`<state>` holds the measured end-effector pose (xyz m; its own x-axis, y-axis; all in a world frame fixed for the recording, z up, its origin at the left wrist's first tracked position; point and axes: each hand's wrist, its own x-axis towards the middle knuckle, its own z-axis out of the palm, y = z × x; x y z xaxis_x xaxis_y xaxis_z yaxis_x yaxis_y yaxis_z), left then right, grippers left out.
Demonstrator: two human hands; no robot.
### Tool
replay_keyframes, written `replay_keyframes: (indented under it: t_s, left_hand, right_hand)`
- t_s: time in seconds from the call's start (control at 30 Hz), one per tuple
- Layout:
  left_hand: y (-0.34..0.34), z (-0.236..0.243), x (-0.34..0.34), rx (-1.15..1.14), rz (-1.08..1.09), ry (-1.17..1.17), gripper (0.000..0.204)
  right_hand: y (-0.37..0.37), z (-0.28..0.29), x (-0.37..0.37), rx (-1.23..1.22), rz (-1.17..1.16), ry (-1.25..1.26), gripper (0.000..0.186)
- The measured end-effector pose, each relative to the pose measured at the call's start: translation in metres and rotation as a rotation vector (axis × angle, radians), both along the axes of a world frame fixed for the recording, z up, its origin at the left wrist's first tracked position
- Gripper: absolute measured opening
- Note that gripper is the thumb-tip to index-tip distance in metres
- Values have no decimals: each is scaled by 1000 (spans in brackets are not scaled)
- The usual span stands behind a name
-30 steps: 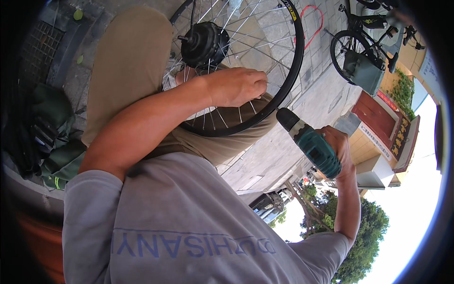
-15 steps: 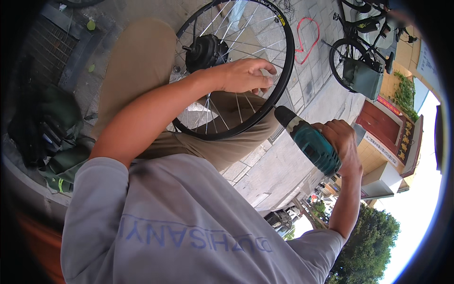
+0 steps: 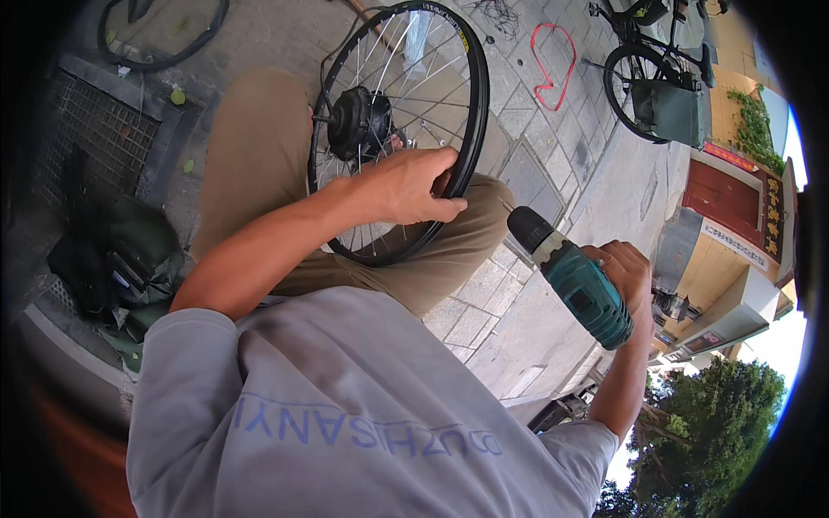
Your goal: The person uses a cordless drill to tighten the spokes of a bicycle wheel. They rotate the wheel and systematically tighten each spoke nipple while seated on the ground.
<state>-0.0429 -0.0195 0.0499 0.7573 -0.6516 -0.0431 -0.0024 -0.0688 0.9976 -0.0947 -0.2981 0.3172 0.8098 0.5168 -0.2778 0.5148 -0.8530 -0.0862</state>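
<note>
A black-rimmed spoked wheel (image 3: 479,104) with a black hub motor (image 3: 352,125) stands tilted against my bent legs. My left hand (image 3: 413,186) is closed on the near right part of its rim, the thumb on the outer side and the fingers partly hidden behind the rim. Away to the right, my right hand (image 3: 629,269) grips a teal and black cordless drill (image 3: 580,289). A thin bit sticks out of the drill's chuck, pointing up and left toward the wheel, with a gap between its tip and the rim.
A loose black tyre (image 3: 164,60) lies at the far left by a metal floor grate (image 3: 99,129). A dark green bag (image 3: 129,250) is beside my left side. A red strap loop (image 3: 570,69) lies on the paving. A parked bicycle (image 3: 643,78) stands at the far right.
My left hand has gone from over the spokes to gripping the rim. The wheel has shifted left and turned more edge-on. The drill bit has come away from the rim.
</note>
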Motion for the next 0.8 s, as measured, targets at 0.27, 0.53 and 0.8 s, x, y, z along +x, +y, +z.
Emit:
replay_keyframes:
  t_s: [0.27, 0.53, 0.8]
  left_hand:
    - [39, -7, -11, -30, -121, -73, 44]
    - [50, -30, 23, 16, -274, -55, 50]
    - [55, -12, 20, -52, -115, -167, 51]
  right_hand:
    - [9, -59, -24, 233, -65, 47, 46]
    - [7, -105, -39, 399, -156, 41, 45]
    - [22, -103, -31, 420, -333, 173, 26]
